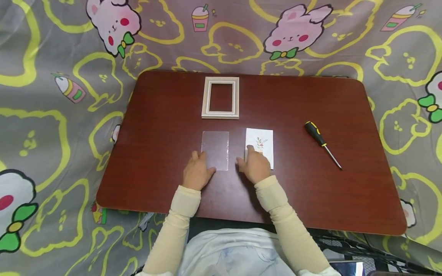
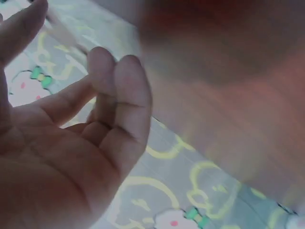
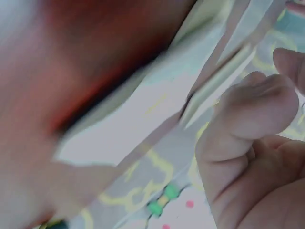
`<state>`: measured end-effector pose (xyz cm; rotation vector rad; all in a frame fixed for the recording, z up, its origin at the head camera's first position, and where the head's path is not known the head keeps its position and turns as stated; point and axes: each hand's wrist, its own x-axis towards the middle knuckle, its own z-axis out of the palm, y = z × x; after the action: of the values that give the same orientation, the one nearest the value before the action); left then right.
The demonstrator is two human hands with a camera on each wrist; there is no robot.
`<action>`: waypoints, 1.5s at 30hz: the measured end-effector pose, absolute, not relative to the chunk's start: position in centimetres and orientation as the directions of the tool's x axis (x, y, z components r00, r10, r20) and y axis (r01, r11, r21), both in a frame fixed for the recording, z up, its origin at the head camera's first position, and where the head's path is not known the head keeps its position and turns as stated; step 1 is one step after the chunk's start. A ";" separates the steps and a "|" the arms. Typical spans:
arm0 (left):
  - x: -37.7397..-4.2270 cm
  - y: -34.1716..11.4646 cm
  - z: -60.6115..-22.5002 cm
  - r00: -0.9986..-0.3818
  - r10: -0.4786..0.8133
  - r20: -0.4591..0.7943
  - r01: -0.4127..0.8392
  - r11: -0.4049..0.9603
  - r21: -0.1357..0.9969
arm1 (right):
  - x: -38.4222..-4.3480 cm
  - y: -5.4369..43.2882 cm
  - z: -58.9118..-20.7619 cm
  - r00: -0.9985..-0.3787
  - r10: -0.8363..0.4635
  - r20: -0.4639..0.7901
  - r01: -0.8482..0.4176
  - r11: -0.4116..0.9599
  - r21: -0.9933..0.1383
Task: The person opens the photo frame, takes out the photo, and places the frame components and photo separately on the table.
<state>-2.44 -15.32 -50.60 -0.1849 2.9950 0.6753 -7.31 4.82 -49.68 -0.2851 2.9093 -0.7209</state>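
Note:
Side by side on the brown table (image 1: 145, 161) lie a clear sheet (image 1: 218, 147) and a white card (image 1: 267, 142) with a small plant print. At the lower left edge of the sheet is my left hand (image 1: 197, 172), its thumb over the bottom corner. In the left wrist view that hand's fingers (image 2: 131, 90) bend loosely, with nothing held. My right hand (image 1: 257, 168) reaches over the card's lower part, index finger forward and thumb out to the left. The right wrist view shows its curled fingers (image 3: 259, 109) beside blurred pale flat pieces.
Behind the sheet lies a pale picture frame (image 1: 206, 97) with an opening through its middle. A screwdriver (image 1: 315, 132) with a black and yellow handle lies to the right. Patterned cloth (image 1: 235, 38) hangs along the table's back edge and sides.

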 end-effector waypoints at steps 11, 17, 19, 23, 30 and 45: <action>-5.0 -6.5 -50.5 -0.971 0.172 -0.168 0.094 0.914 0.395 | -7.3 14.4 -49.8 -0.957 -0.154 -0.245 -0.029 0.893 -0.450; -5.1 -5.5 -51.0 -0.979 0.152 -0.133 0.096 0.929 0.357 | -6.7 14.7 -51.0 -0.940 -0.178 -0.290 -0.030 0.892 -0.452; -5.0 -5.4 -51.1 -0.981 0.156 -0.118 0.104 0.928 0.358 | -6.6 14.5 -51.2 -0.944 -0.187 -0.271 -0.046 0.889 -0.455; -4.5 -5.0 -51.4 -0.981 0.169 -0.091 0.128 0.929 0.349 | -6.3 14.6 -51.6 -0.954 -0.190 -0.233 -0.063 0.884 -0.463; -3.8 -3.9 -51.3 -0.973 0.204 -0.104 0.162 0.934 0.320 | -5.6 15.4 -51.6 -0.961 -0.141 -0.238 -0.017 0.888 -0.459; -4.7 -2.8 -51.0 -0.989 0.106 -0.101 0.068 0.943 0.326 | -5.5 17.4 -50.1 -0.944 -0.136 -0.301 0.029 0.873 -0.487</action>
<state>-4.71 -2.84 -51.05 0.1340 2.9812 0.4932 -5.49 17.40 -50.08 -0.0798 2.7163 -0.7138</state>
